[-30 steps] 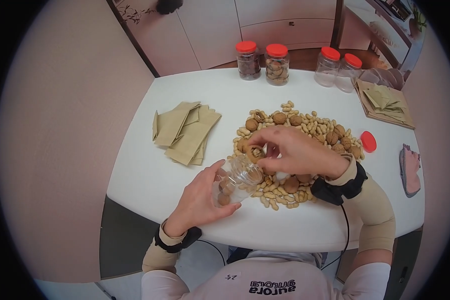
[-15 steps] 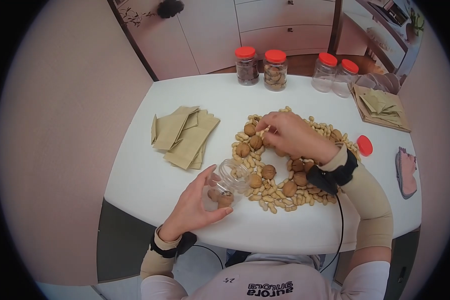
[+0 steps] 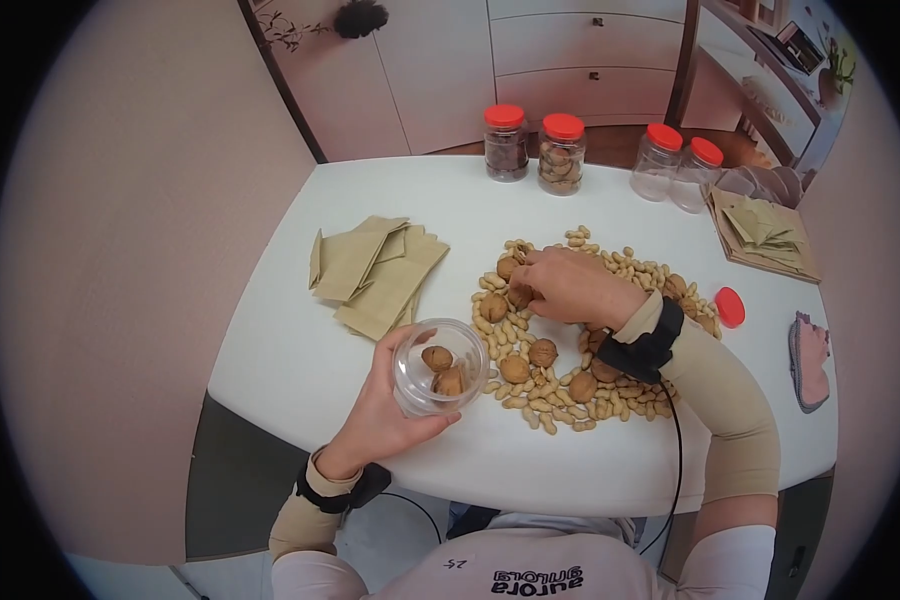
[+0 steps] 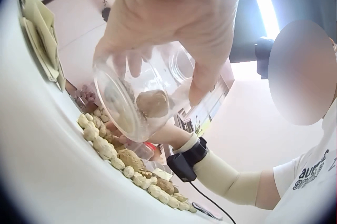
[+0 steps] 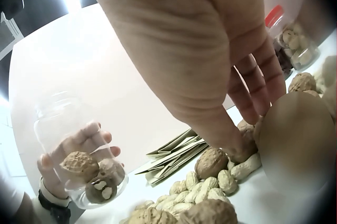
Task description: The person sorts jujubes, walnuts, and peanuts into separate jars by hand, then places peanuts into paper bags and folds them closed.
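My left hand (image 3: 375,415) grips a clear open-mouthed jar (image 3: 417,392), its mouth tilted up toward the head camera. Walnuts (image 5: 80,166) lie in the bottom of the jar, one of them cracked so its kernel shows in the right wrist view. Over the far left part of a heap of peanuts (image 3: 538,412) and walnuts, my right hand (image 3: 582,287) reaches down. Its thumb and fingertips pinch a walnut (image 5: 245,147) among the peanuts. Another walnut (image 5: 211,162) sits close beside the thumb.
Flat paper bags (image 3: 375,290) lie left of the heap. Red-lidded jars (image 3: 562,160) stand along the back edge. More paper bags (image 3: 770,235) are at the back right, with a red lid (image 3: 729,307) and a pink-and-grey cloth (image 3: 810,362) nearer.
My right hand has gone from beside the jar mouth back to the heap and lowered onto a walnut. The jar has moved slightly left and tipped more upright.
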### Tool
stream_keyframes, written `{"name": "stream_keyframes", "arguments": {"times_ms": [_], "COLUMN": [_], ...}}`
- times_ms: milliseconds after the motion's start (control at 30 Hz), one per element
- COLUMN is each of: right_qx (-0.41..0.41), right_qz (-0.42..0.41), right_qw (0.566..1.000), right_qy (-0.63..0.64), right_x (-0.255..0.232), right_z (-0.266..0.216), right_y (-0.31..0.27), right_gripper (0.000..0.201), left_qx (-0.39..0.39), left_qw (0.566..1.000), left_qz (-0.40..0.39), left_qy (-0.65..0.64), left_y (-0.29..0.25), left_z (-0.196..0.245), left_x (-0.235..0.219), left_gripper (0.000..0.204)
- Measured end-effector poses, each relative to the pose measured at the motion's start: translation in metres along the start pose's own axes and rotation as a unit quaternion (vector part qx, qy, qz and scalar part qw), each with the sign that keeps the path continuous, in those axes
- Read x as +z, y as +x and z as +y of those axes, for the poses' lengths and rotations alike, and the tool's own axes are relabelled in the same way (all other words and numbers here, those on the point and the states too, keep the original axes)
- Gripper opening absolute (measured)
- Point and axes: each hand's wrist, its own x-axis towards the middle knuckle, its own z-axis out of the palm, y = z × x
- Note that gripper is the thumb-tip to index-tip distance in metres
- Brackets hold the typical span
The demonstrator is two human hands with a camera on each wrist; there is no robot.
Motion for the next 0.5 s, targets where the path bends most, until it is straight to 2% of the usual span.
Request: {"name": "stream_keyframes", "arguments": {"times_ms": [33,100,133,233,300,333,400,500], "right_qx": [-0.001,-0.025,-0.026,-0.023,-0.023,-0.024,-0.005,-0.012], "right_qz": [0.000,0.094,0.094,0.093,0.038,0.038,-0.036,0.001], "right_qw": [1.000,0.995,0.995,0.995,0.999,0.998,0.999,1.000], "right_qy": [-0.001,0.001,-0.001,0.021,0.032,0.032,0.019,-0.026], "right_x": [0.002,0.007,0.008,0.005,0.003,0.003,0.005,0.019], "right_z": [0.001,0.007,0.010,0.015,0.015,0.013,0.008,0.010], "right_y": [0.000,0.001,0.003,0.009,0.012,0.013,0.014,0.016], "right_gripper": [0.026,0.016,0.016,0.016,0.015,0.015,0.034,0.034], "left_qx": [0.000,-0.017,-0.015,-0.029,-0.038,-0.038,-0.035,-0.042], "left_qw": [1.000,1.000,1.000,0.999,0.999,0.999,0.999,0.999], "left_qz": [0.001,0.002,0.003,0.005,-0.001,-0.001,-0.003,-0.006], "left_qy": [-0.001,-0.002,-0.003,0.018,0.018,0.019,0.030,0.024], "left_y": [0.001,0.002,0.003,0.004,0.003,0.003,0.002,0.004], "left_z": [0.000,0.001,0.001,0.001,-0.002,-0.003,-0.005,-0.003], "left_x": [0.000,0.000,0.000,0.000,0.002,0.003,0.004,0.005], "left_gripper": [0.092,0.092,0.092,0.090,0.090,0.090,0.091,0.091]}}
